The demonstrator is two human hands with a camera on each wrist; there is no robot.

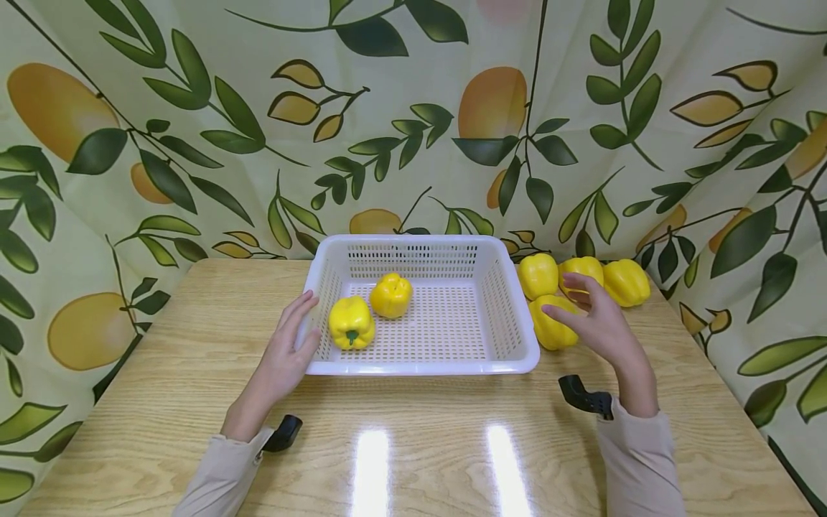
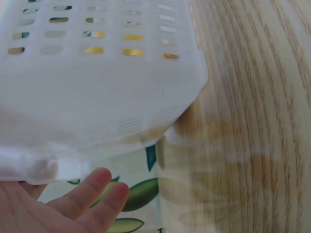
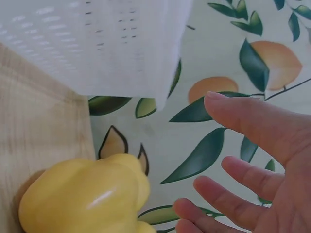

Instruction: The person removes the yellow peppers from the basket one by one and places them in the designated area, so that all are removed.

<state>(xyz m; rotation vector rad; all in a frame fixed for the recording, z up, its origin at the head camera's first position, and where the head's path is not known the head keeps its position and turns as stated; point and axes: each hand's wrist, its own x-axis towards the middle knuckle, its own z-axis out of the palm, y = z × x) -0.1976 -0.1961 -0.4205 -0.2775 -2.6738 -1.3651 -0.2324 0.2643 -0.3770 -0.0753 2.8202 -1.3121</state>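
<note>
A white plastic basket (image 1: 420, 368) with slotted walls stands on the table. Two yellow bell peppers lie in its left part: one pepper (image 1: 352, 323) with its green stem toward me, the other pepper (image 1: 391, 295) just behind it. My left hand (image 1: 287, 352) rests at the basket's left rim with fingers extended, as the left wrist view also shows. Over the yellow peppers right of the basket, my right hand (image 1: 597, 319) hovers with fingers spread and nothing in its grasp. Nearest to it is the front pepper (image 1: 550, 327), partly covered by the thumb in the head view.
Behind that front pepper several more yellow peppers (image 1: 625, 282) sit in a row near the table's back edge. The wooden table (image 1: 439, 445) ends against a curtain (image 1: 400, 86) printed with leaves and fruit. Black wrist mounts (image 1: 584, 395) are strapped at both cuffs.
</note>
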